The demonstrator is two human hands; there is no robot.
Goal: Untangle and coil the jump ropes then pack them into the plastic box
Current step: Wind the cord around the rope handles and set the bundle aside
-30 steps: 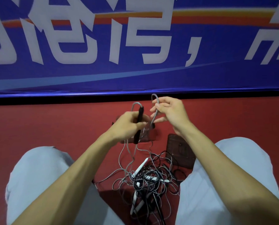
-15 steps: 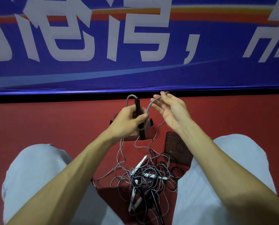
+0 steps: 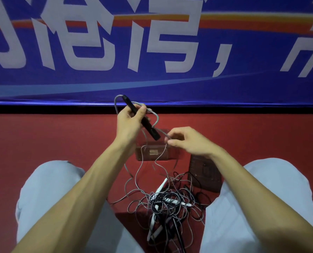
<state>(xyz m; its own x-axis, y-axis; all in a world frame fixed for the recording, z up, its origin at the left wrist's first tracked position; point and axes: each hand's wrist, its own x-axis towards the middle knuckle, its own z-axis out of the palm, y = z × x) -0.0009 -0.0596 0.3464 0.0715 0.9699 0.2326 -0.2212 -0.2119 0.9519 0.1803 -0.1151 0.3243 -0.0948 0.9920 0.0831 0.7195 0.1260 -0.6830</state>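
My left hand (image 3: 129,123) is raised and grips a black jump-rope handle (image 3: 144,122), tilted down to the right, with a loop of grey rope (image 3: 156,118) wound around it. My right hand (image 3: 188,142) is lower and to the right, pinching the grey rope just below the handle's end. The rope trails down into a tangled pile of grey and black ropes with white handles (image 3: 167,201) on the floor between my knees. A clear plastic box (image 3: 153,152) stands on the floor under my hands, partly hidden by them.
A dark clear lid (image 3: 205,173) lies flat to the right of the box, beside my right knee. The floor is red (image 3: 51,139). A blue banner wall (image 3: 152,52) rises close behind the box. My knees (image 3: 48,183) flank the pile.
My left hand has risen and tilted the black handle with a new loop of rope on it. My right hand has dropped and closed on the rope lower down.
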